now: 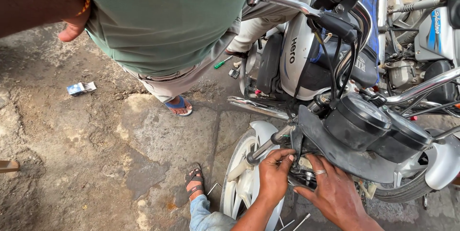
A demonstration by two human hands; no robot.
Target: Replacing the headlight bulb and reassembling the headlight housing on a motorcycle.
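Observation:
A motorcycle (297, 58) with a silver and blue tank stands at the right, its front wheel (242, 183) pointing at me. My left hand (274, 176) grips a part at the front fork below the headlight bracket (321, 140). My right hand (333, 192), with a ring on one finger, reaches into the same spot under the twin black gauges (378, 125). What the fingers pinch is hidden behind the bracket.
Another person in a green shirt (163, 15) stands close at the top, one sandalled foot (179, 106) on cracked concrete. A small blue and white box (80, 88) lies left. A green screwdriver (221, 63) lies by the engine. My sandalled foot (194, 180) is beside the wheel. A second motorcycle (431, 25) stands far right.

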